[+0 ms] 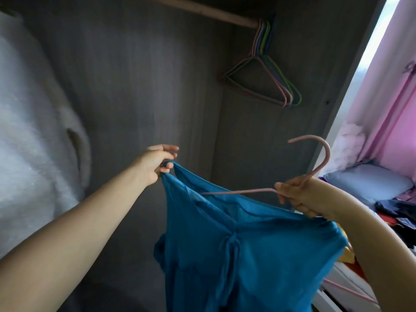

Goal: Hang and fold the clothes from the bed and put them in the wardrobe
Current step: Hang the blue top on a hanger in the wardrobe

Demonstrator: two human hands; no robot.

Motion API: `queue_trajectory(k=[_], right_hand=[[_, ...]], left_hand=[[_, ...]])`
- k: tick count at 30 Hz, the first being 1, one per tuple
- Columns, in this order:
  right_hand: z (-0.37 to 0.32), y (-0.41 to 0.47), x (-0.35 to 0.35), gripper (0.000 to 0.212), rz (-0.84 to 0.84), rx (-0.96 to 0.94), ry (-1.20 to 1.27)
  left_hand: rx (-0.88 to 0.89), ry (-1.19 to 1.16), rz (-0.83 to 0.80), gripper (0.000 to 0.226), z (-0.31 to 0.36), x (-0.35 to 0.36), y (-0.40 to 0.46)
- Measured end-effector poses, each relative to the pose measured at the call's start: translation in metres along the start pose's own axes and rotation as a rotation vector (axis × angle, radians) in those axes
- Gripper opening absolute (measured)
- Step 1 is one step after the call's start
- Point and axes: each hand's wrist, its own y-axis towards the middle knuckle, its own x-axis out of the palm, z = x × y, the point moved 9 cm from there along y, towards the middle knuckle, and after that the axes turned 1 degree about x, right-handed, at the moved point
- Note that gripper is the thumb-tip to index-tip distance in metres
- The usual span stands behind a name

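Left fingers: left hand [157,163] pinches one shoulder strap of the blue garment [243,251], thumb and fingertips closed on the bunched strap, arm stretched forward.
Right fingers: right hand [297,197] curled round the neck of the pink hanger [315,167], also gripping the garment's other shoulder (exact finger placement under the cloth unclear).
Garment: held up between both hands before the open wardrobe [139,91], hanging slack; one hanger arm lies across its neckline.
Bed: at right, clothes pile [398,212], grey pillow [369,183].
Rail: wooden rail [202,10] up top, bunch of empty hangers [267,73] on it.
Left edge: white garment [29,131], blurred.
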Motion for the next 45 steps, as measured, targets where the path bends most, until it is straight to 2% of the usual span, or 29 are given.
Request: queue_trajectory(k=[3, 5, 7, 8, 9, 14, 16, 19, 21, 23, 25, 28, 29, 31, 35, 38, 40, 43, 45], right_hand=[[0.002, -0.005, -0.004, 0.039, -0.021, -0.007, 0.116], [-0.006, -0.007, 0.004, 0.038, -0.063, -0.059, 0.215], [-0.014, -0.006, 0.021, 0.034, -0.138, -0.098, 0.206], [-0.018, -0.005, 0.027, 0.032, -0.165, -0.111, 0.174], [-0.022, -0.003, 0.029, 0.03, -0.174, -0.122, 0.145], [-0.036, 0.0, 0.0, 0.02, -0.131, -0.185, 0.255], [-0.041, -0.003, 0.001, 0.019, -0.164, -0.194, 0.247], [-0.058, -0.007, 0.021, 0.02, -0.27, -0.247, 0.224], [-0.071, -0.01, 0.027, 0.023, -0.292, -0.304, 0.222], [-0.076, -0.011, 0.024, 0.026, -0.274, -0.349, 0.227], [-0.068, -0.009, 0.017, 0.027, -0.227, -0.363, 0.095], [-0.043, -0.007, 0.007, 0.025, -0.157, -0.359, -0.233], [-0.035, -0.007, 0.007, 0.021, -0.161, -0.343, -0.263], [-0.031, -0.008, 0.013, 0.017, -0.182, -0.356, -0.212], [-0.06, -0.005, 0.038, 0.023, -0.146, -0.488, -0.072], [-0.09, 0.004, 0.059, 0.027, -0.149, -0.507, 0.077], [-0.107, 0.018, 0.061, 0.027, -0.094, -0.43, 0.193], [-0.152, 0.036, 0.07, 0.027, -0.072, -0.4, 0.373], [-0.195, 0.042, 0.079, 0.028, -0.085, -0.448, 0.461]], left_hand=[[-0.029, -0.109, -0.078, 0.028, 0.002, 0.009, -0.01], [-0.051, -0.187, -0.261, 0.025, 0.0, 0.036, -0.024], [-0.082, -0.05, -0.524, 0.025, -0.012, 0.073, -0.046], [-0.075, 0.072, -0.614, 0.025, -0.019, 0.087, -0.054], [-0.054, 0.178, -0.635, 0.024, -0.024, 0.094, -0.056], [0.059, 0.315, -0.322, 0.016, -0.013, 0.06, -0.032], [0.138, 0.439, -0.326, 0.011, -0.01, 0.058, -0.032], [0.367, 0.868, -0.448, 0.017, -0.011, 0.09, -0.05], [0.565, 1.013, -0.362, 0.012, -0.001, 0.103, -0.06], [0.661, 0.993, -0.217, 0.026, 0.014, 0.094, -0.058], [0.675, 0.961, -0.096, 0.031, 0.029, 0.075, -0.05], [0.658, 0.966, 0.058, 0.032, 0.042, 0.035, -0.034], [0.646, 0.977, 0.104, 0.032, 0.043, 0.021, -0.028], [0.597, 0.978, 0.174, 0.029, 0.042, -0.005, -0.017], [0.479, 0.905, 0.243, 0.03, 0.034, -0.033, 0.003], [0.38, 0.829, 0.284, 0.045, 0.035, -0.042, 0.017], [0.361, 0.846, 0.268, 0.063, 0.038, -0.034, 0.013], [0.498, 0.774, 0.042, 0.076, 0.022, -0.005, -0.018], [0.602, 0.827, -0.078, 0.082, 0.007, 0.009, -0.047]])
